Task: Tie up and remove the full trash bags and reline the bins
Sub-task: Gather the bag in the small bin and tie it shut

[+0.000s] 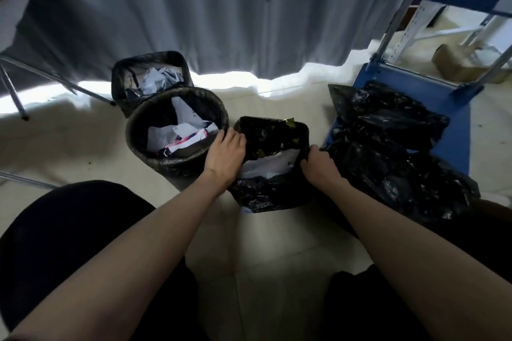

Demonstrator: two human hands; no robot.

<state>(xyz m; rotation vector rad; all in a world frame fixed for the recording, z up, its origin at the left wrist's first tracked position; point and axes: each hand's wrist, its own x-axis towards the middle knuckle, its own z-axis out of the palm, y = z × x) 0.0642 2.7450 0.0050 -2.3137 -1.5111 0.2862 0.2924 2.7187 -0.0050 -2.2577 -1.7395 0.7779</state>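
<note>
grey curtain hangs behind; black bags are heaped on a blue cart – two lined bins hold paper. left hand and right hand each grip the rim of a third bin's black bag on the floor.

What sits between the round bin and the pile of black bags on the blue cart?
In the head view, an open black trash bag with white paper inside, the left hand and right hand gripping its rim on either side.
</note>
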